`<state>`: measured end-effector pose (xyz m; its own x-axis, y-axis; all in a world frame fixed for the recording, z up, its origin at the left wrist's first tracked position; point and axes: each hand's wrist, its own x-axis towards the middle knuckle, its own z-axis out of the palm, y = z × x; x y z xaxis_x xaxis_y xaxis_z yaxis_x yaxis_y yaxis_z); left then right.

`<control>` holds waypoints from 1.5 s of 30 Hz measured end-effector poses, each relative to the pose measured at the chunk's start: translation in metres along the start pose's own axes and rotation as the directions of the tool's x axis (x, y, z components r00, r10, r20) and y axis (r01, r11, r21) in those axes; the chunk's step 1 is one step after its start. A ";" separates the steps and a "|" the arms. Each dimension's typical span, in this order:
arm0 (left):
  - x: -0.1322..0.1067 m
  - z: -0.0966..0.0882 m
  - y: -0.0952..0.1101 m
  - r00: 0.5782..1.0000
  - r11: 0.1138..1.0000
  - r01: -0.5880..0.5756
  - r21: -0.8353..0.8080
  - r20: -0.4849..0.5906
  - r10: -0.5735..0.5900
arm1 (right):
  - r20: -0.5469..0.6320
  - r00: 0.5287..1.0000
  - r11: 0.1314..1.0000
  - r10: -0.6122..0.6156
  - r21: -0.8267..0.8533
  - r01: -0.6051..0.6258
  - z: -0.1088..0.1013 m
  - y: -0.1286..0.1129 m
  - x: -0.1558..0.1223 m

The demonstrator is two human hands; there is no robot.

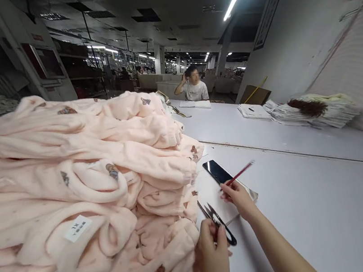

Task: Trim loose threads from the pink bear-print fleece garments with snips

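The thread snips [220,225] are clamped in the left hand [213,256] beside the folded pink garments [84,191], no cut judged begun. A red pencil [241,173] is gripped in the right hand [239,196] over the phone [217,171].

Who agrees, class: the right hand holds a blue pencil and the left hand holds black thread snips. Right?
Not quite: the head view shows the right hand holding a red pencil, not blue. The left hand does hold thread snips.

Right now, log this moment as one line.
left hand holds black snips | right hand holds red pencil | near: phone, pink garment stack, table
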<state>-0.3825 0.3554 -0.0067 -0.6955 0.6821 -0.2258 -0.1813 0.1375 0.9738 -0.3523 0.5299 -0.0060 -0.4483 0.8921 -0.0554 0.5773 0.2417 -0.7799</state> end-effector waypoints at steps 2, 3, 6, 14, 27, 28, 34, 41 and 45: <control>0.024 0.011 0.001 0.999 0.999 0.015 0.052 -0.039 -0.013 | 0.011 0.998 0.995 -0.055 0.079 0.054 0.014 -0.002 0.013; 0.035 0.014 0.000 0.998 0.996 0.029 0.086 -0.065 -0.023 | 0.016 0.997 0.991 -0.080 0.105 0.078 0.023 -0.003 0.020; 0.058 0.018 -0.009 0.991 0.981 0.087 0.173 -0.119 -0.067 | 0.028 0.989 0.980 -0.142 0.143 0.137 0.051 0.001 0.035; 0.061 0.016 -0.017 0.991 0.950 0.119 0.288 -0.087 -0.097 | -0.015 0.971 0.965 -0.239 0.110 0.239 0.069 0.022 0.046; 0.056 0.016 -0.025 0.997 0.962 0.024 0.273 -0.080 -0.002 | -0.040 0.963 0.961 -0.268 0.056 0.270 0.068 0.019 0.041; 0.056 0.015 -0.026 0.997 0.962 0.018 0.273 -0.079 0.004 | -0.046 0.962 0.962 -0.269 0.032 0.270 0.067 0.017 0.041; 0.057 0.014 -0.032 0.998 0.963 -0.003 0.268 -0.064 0.021 | -0.059 0.967 0.966 -0.248 -0.087 0.242 0.066 0.009 0.037; 0.049 0.019 -0.035 0.999 0.975 -0.043 0.218 -0.002 0.045 | 0.015 0.993 0.953 -0.118 -0.279 0.117 0.044 -0.003 0.037; 0.011 -0.025 -0.015 0.999 0.996 -0.025 0.091 0.034 0.022 | 0.173 0.983 0.871 -0.056 -0.473 0.133 0.020 -0.012 0.020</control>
<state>-0.4048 0.3433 -0.0248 -0.6753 0.7089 -0.2033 -0.1000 0.1851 0.9776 -0.3813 0.5372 -0.0100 -0.5910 0.7979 -0.1187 0.7662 0.5093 -0.3918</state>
